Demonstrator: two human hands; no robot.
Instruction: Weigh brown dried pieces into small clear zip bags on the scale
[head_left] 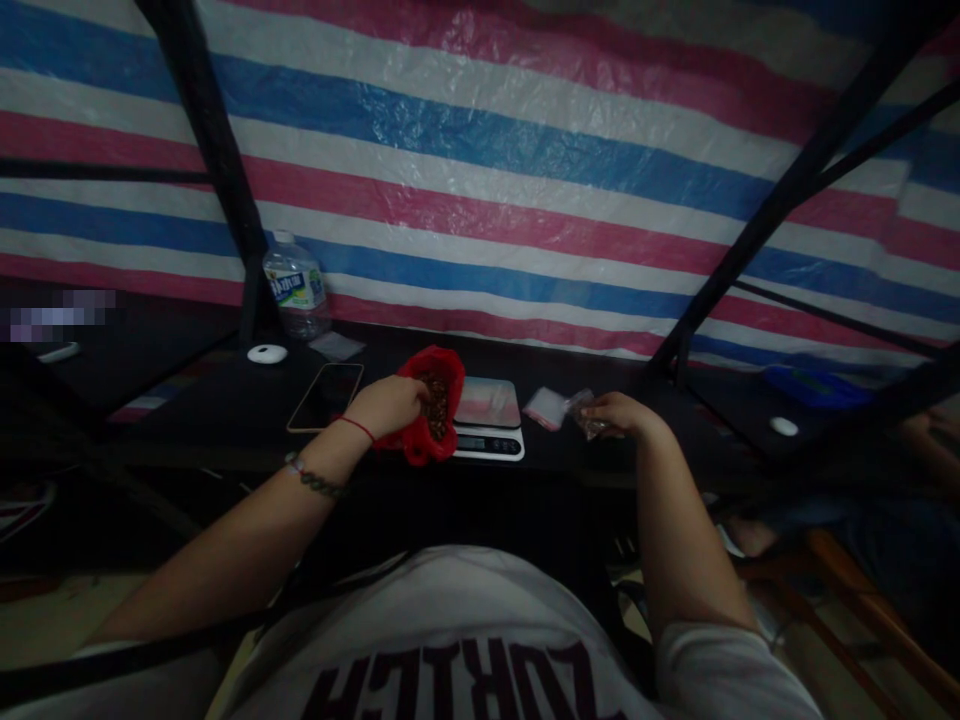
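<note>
Red plastic surrounds the fingertips of the left hand point(391, 403), which reach into the open mouth of a red bag point(422, 445) and meet the brown pieces point(437, 412) inside. Whether these fingertips are pinching anything cannot be told; the contents and the hand's own back hide them. The right hand point(622, 412) pinches the edge of a small clear bag point(589, 420), with brown material showing through the film.

For good handling, take the pieces between thumb and fingertips in small amounts, and keep the red rim folded outward so that nothing spills. Grip the clear bag by its edge only, leaving its mouth unobstructed.

Between the hands stands a digital scale point(487, 443), display toward the wearer. The red bag overlaps its left side in view; contact cannot be confirmed. Keep loose plastic off the platform, as it may disturb a reading.

Just right of the scale lies a stack of flat clear bags point(546, 408). Outward to the left, a phone point(328, 397) lies near the left wrist; behind it stands a plastic bottle point(300, 300).
</note>
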